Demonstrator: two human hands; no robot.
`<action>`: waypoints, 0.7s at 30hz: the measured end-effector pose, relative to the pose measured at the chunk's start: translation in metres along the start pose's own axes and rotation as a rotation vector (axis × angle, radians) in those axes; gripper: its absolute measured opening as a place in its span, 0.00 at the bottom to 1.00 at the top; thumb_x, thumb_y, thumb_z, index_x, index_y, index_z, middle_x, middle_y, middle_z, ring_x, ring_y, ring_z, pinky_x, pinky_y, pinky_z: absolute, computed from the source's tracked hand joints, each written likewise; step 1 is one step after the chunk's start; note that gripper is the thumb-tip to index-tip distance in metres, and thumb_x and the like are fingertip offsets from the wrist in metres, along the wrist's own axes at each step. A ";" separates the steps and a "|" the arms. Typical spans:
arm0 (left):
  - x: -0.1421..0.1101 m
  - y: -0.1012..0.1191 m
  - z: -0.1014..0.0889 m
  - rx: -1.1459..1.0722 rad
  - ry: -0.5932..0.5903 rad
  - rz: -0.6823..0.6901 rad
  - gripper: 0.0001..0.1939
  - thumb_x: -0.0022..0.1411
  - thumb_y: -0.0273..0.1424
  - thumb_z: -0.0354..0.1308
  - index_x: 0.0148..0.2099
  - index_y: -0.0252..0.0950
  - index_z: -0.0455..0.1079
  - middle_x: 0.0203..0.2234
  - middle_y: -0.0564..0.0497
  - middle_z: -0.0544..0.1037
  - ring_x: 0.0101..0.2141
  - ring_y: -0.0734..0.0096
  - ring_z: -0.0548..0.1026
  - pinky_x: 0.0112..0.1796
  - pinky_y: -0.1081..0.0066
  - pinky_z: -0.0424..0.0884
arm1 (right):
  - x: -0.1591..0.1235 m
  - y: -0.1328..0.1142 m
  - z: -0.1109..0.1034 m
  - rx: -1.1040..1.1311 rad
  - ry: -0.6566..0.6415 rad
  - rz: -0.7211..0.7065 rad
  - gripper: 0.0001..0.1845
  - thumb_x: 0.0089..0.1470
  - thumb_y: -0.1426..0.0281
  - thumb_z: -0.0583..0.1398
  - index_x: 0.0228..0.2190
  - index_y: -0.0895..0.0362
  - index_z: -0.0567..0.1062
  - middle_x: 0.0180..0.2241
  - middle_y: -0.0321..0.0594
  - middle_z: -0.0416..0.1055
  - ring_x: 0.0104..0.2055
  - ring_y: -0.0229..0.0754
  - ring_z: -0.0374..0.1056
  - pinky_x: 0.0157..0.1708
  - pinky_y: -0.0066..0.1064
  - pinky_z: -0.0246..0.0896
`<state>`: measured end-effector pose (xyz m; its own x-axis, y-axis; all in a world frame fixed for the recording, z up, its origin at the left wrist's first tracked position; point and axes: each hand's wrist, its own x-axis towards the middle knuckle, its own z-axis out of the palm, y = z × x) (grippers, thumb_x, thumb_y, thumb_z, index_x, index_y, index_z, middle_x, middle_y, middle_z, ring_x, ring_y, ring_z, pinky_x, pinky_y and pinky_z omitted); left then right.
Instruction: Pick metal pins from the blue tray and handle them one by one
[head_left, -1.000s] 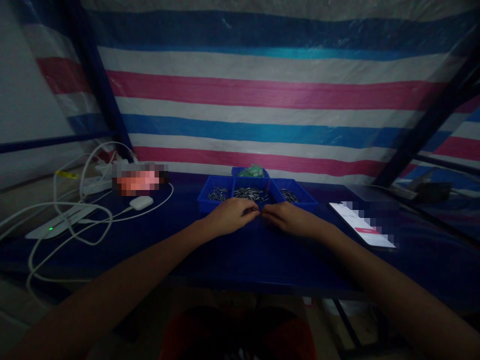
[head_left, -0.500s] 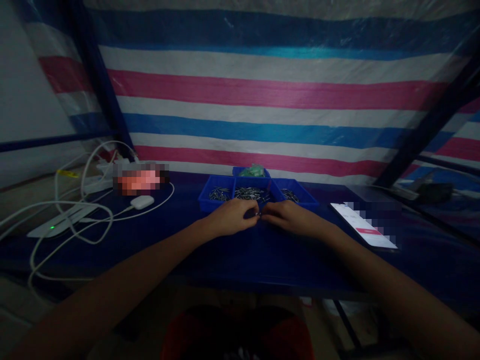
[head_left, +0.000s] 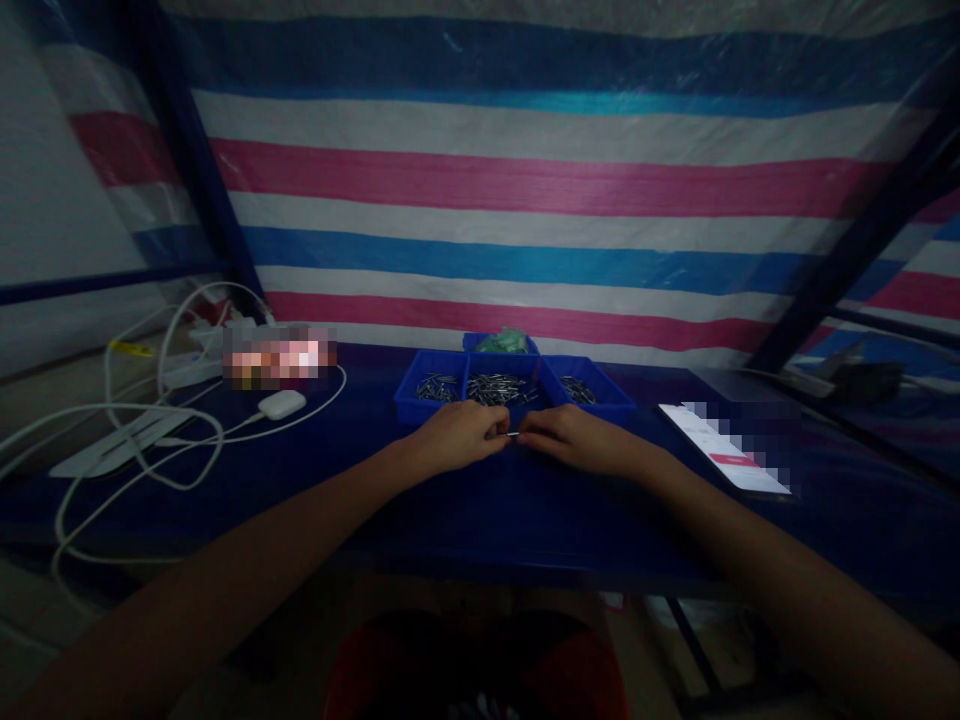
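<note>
My left hand (head_left: pixel 466 434) is closed in a pinch on one end of a thin, shiny metal piece (head_left: pixel 513 434). At its other end, the fingertips of my right hand (head_left: pixel 574 436) pinch it. The piece lies level between my hands, just above the blue table, and is too small to name its kind. Right behind my hands stands a blue sectioned bin (head_left: pixel 405 408). Its front compartments hold many slender metal pieces (head_left: pixel 496 388), and a crumpled green plastic bag (head_left: pixel 510 341) sits in the back one.
On the right of the blue table (head_left: pixel 480 520) lies a phone (head_left: pixel 724 445) with a lit screen. White cables (head_left: pixel 217 440), a white adapter (head_left: pixel 282 404) and a flat white device (head_left: pixel 112 443) spread over the left. A striped plastic sheet (head_left: pixel 510 180) hangs behind, between dark posts.
My left fingers have curled in and the hands' grip on the small piece has shifted, so it now shows as a straight thin rod. The view has moved very slightly.
</note>
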<state>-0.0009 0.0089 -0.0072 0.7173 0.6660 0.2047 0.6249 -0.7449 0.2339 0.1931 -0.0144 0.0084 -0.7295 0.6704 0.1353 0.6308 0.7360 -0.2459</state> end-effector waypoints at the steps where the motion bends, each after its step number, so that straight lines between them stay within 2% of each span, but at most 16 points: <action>1: 0.000 0.000 0.000 0.004 -0.005 0.000 0.07 0.56 0.33 0.50 0.35 0.37 0.65 0.24 0.54 0.73 0.25 0.76 0.68 0.24 0.75 0.55 | 0.000 0.000 0.001 -0.003 0.003 -0.002 0.13 0.57 0.65 0.47 0.31 0.59 0.68 0.27 0.39 0.68 0.27 0.36 0.63 0.27 0.27 0.54; 9: -0.001 0.002 0.000 0.010 -0.020 0.000 0.10 0.57 0.36 0.48 0.35 0.37 0.66 0.23 0.54 0.72 0.24 0.76 0.67 0.23 0.75 0.54 | 0.000 0.005 0.004 -0.057 -0.011 -0.022 0.10 0.56 0.71 0.48 0.29 0.59 0.67 0.27 0.40 0.68 0.27 0.35 0.63 0.27 0.26 0.53; 16: -0.003 0.003 -0.005 0.007 -0.041 -0.026 0.11 0.57 0.33 0.45 0.35 0.36 0.66 0.23 0.52 0.72 0.23 0.76 0.66 0.23 0.74 0.54 | -0.002 0.016 -0.002 -0.182 -0.015 0.055 0.10 0.56 0.70 0.48 0.28 0.58 0.66 0.27 0.40 0.70 0.27 0.37 0.64 0.27 0.27 0.52; 21: -0.003 0.003 -0.005 0.023 -0.052 -0.041 0.10 0.56 0.32 0.45 0.35 0.36 0.66 0.23 0.52 0.71 0.23 0.76 0.66 0.23 0.74 0.54 | -0.002 0.014 -0.001 -0.145 -0.043 0.054 0.08 0.55 0.70 0.49 0.30 0.58 0.67 0.29 0.40 0.70 0.28 0.37 0.64 0.28 0.27 0.53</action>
<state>-0.0025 0.0049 -0.0020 0.7058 0.6932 0.1457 0.6604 -0.7184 0.2185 0.2040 -0.0051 0.0052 -0.7021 0.7071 0.0836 0.6987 0.7068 -0.1106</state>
